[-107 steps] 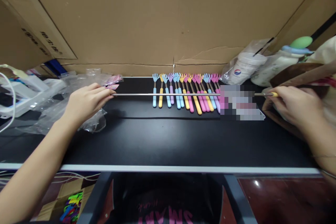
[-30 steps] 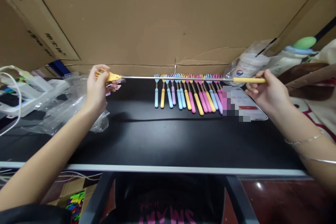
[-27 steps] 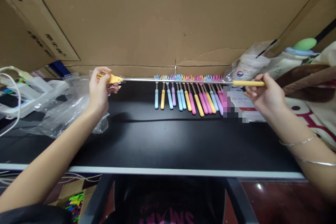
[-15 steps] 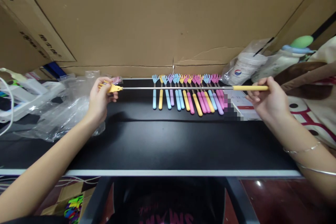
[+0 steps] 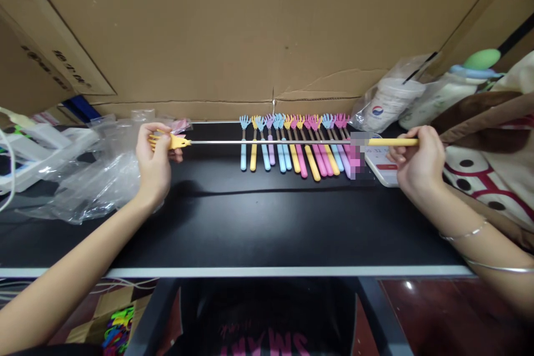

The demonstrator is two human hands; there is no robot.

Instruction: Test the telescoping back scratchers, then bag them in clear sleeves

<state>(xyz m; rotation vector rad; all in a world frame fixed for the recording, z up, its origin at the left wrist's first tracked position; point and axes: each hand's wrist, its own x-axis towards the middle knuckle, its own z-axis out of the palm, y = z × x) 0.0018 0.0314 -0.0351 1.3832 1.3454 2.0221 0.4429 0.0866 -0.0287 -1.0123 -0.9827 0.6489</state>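
Note:
Stretched level between my hands is a yellow back scratcher [image 5: 267, 142], its thin metal telescopic rod drawn out long. My left hand [image 5: 155, 158] is closed on its yellow claw-shaped head at the left end. At the other end, my right hand [image 5: 421, 161] grips the yellow handle, with the thumb and fingers around its tip. Behind and below the rod, a row of short, collapsed back scratchers [image 5: 306, 161] in blue, yellow, purple and pink lies side by side on the black table [image 5: 258, 228], claws toward the back.
Crumpled clear plastic bags [image 5: 104, 172] and a white plastic rack [image 5: 45, 161] lie at the left. On the right are a phone [image 5: 381, 169], a bagged cup [image 5: 390, 103], a bottle [image 5: 450, 97] and a cloth bag [image 5: 492, 178]. Cardboard [image 5: 208, 28] stands behind the table.
My right hand and the handle have shifted slightly left, and the left hand slightly left too. The view has tilted a little. Both hands keep their hold on the extended back scratcher.

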